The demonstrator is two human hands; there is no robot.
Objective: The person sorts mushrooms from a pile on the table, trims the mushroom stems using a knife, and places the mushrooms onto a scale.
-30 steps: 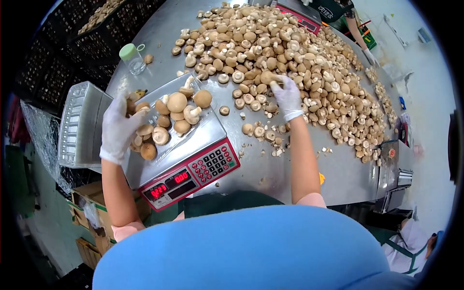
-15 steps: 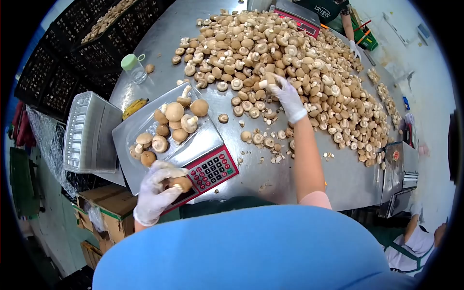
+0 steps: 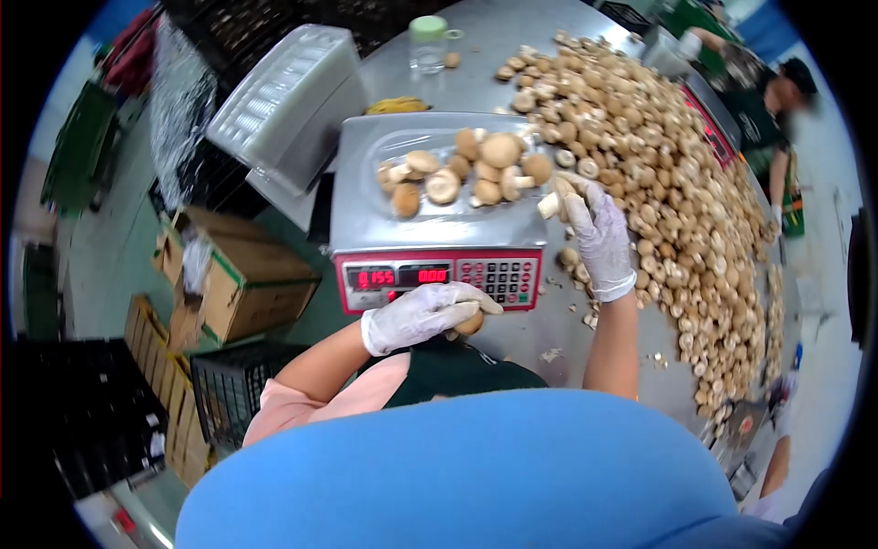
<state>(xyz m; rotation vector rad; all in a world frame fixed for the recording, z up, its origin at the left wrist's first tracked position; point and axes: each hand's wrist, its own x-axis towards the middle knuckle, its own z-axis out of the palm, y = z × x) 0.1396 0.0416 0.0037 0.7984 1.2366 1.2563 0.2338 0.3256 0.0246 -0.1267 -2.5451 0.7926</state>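
My left hand [image 3: 421,316], in a white glove, is closed on a brown mushroom [image 3: 471,323] just in front of the scale's keypad. My right hand [image 3: 601,240], gloved too, pinches a pale-stemmed mushroom [image 3: 550,205] at the right edge of the weighing plate. The scale [image 3: 352,240] has a red front panel, and its lit display appears to read 0.155. On its plate lies a clear plastic tray [image 3: 377,154] holding several brown mushrooms [image 3: 443,187]. A large heap of mushrooms [image 3: 658,156] spreads over the metal table to the right of my right hand.
Left of the scale stands a stack of clear trays [image 3: 288,101]. Behind it are a banana [image 3: 398,105] and a green-lidded bottle [image 3: 428,46]. A cardboard box [image 3: 242,274] sits lower left. Across the table, a co-worker [image 3: 777,119] is beside another scale [image 3: 709,123].
The view has swung left, showing the scale more squarely. My right hand has brought its mushroom from the heap to the scale's edge. My left hand still holds its mushroom.
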